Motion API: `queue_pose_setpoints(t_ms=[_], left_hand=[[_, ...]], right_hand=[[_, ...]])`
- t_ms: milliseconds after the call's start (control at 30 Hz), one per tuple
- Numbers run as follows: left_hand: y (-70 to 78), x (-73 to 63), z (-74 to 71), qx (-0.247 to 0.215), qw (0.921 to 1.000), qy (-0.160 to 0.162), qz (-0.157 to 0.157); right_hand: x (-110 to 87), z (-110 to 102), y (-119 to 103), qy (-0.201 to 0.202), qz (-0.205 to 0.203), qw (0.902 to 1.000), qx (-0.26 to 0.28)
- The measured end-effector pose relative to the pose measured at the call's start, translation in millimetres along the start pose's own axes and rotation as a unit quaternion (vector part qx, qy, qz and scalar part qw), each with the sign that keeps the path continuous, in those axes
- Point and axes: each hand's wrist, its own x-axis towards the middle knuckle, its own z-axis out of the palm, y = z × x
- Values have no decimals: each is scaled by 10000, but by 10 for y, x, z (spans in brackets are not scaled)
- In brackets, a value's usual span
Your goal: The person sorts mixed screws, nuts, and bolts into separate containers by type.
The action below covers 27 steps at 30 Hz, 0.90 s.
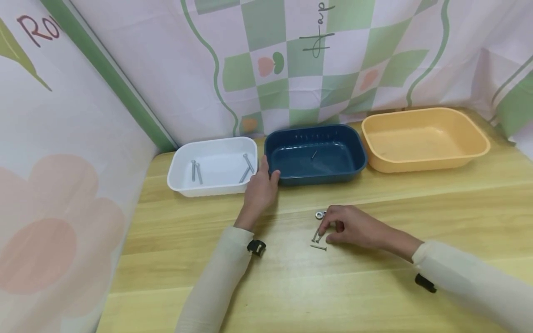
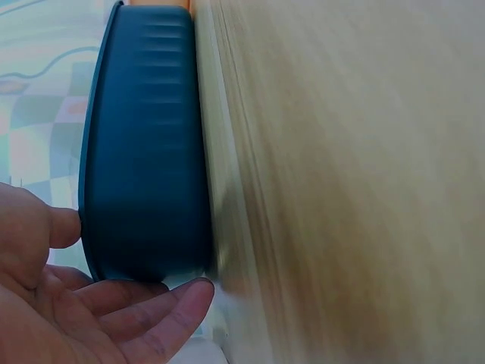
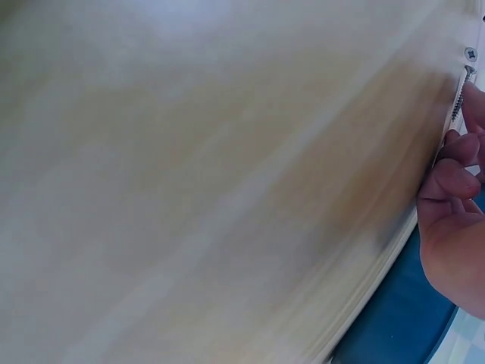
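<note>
At far left, a white bin (image 1: 208, 190) holds bolts (image 1: 193, 171); beside it the left hand (image 1: 260, 187), straight-fingered, rests against the blue bin (image 1: 320, 179) – not clamped; nearer, screws (image 1: 318, 248) lie on the tabletop (image 1: 291, 296) by the right hand (image 1: 354, 226), its fingers curled – can't tell if pinching; screws probably light, stiff, slick; best nipped mid-shank, clear of pointed tips; far right, a yellow bin (image 1: 424, 166).

Nut (image 1: 325, 213) partly behind right hand (image 1: 354, 226)

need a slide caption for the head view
Left hand touching a dark blue rectangular tray, right hand touching small silver metal screws on a pale wood-grain table.
</note>
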Motion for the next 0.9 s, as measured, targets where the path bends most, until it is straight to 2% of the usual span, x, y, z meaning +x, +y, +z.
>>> queue_pose_setpoints(t_ms=[233,500,633,900], left_hand=[[8,-11,-2,-38,10000,1,5],[-1,-18,0,-88,10000,-8,-18],[0,-21,3,-76,10000,-14,-42],[-2,-37,-2,-39,9998,107,166]], right_hand=[[-8,21,-21,17,-146,9998,-121],[14,97,-37,183,-541,9982,-205],[9,109,-47,160,-522,9983,-193],[-1,96,-99,149,-438,9989,-32]])
